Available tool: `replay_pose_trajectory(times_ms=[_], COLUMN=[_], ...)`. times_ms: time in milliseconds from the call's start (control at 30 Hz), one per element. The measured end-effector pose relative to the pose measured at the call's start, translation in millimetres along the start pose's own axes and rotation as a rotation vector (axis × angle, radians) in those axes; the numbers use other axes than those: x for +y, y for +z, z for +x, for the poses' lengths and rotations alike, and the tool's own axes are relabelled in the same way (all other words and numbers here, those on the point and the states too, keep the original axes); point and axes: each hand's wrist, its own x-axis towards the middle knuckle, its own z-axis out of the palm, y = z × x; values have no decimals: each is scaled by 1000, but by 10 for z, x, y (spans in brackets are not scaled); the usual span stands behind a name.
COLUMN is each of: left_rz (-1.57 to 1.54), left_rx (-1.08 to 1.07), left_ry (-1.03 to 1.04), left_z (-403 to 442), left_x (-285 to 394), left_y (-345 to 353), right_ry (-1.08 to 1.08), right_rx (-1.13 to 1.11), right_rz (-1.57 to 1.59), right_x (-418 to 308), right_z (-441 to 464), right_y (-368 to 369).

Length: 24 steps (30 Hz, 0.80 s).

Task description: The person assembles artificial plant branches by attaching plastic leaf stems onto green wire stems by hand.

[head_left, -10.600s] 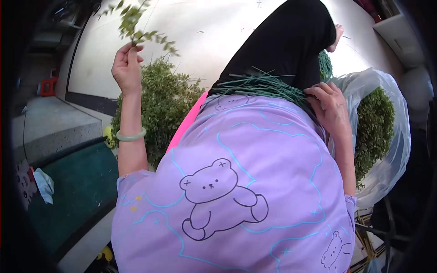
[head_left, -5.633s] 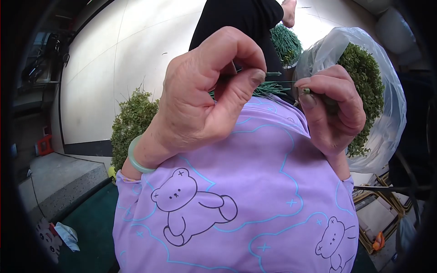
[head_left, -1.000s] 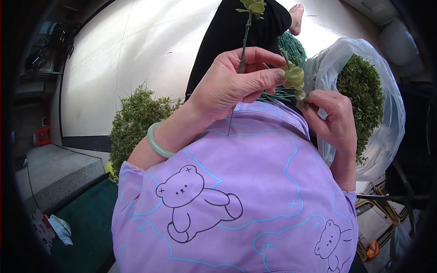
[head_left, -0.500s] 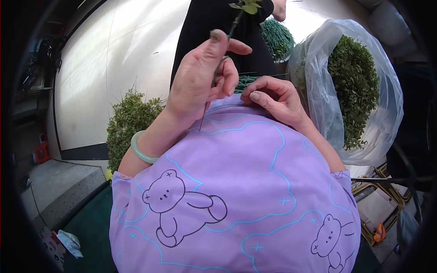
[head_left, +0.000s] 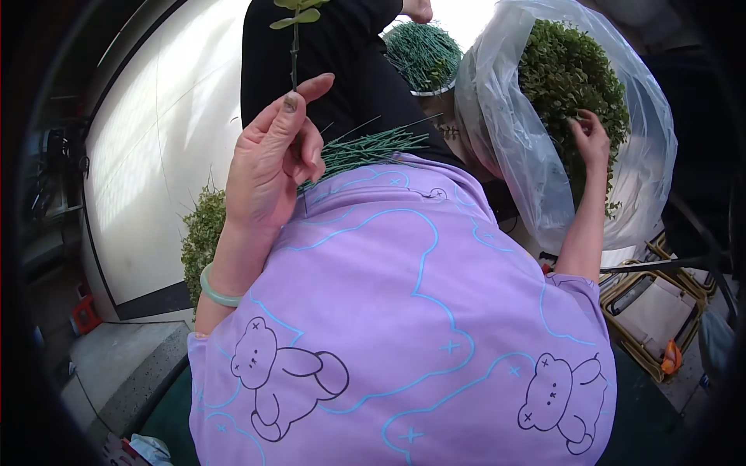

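My left hand (head_left: 272,151), with a pale green bangle on its wrist, is closed around the thin dark stem of an artificial leaf sprig (head_left: 295,54). The sprig stands upright, with its green leaves at the top edge of the view. Over at the right, my right hand (head_left: 592,140) touches the mass of small-leaved artificial foliage (head_left: 575,74) inside a clear plastic bag (head_left: 497,132). Its fingers are bent loosely and look apart, with nothing visible between them. Across my lap lies a bundle of thin green stems (head_left: 373,149).
Beyond my knee, a white tub (head_left: 435,91) is filled with more green stems (head_left: 423,54). Another heap of leafy foliage (head_left: 203,237) sits to my left, partly behind my forearm. Metal-framed folded items (head_left: 649,311) stand at the lower right.
My right hand has gone from my lap rightward to the foliage in the bag. My left hand, still holding the sprig, has shifted left. The view has moved, showing more of the lap stems.
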Motion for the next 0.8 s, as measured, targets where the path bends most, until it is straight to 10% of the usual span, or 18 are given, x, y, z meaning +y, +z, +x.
replay_pose_trajectory(times_ms=[100,300,633,800], left_rz=[-100,-186,-208,-139], left_rx=[-47,-44,-107,-159], left_ry=[-63,-81,-50,-8], left_z=[2,-76,-72,28], left_x=[22,29,91,199], left_y=[23,26,-5,73], right_ry=[-214,-15,-135,-347], right_rx=[-360,-4,195,-97], right_rz=[-577,7,125,1379], right_x=[72,-140,-420,-2059], right_z=[-253,-144,56,-437], right_y=[294,-263,-800,-977])
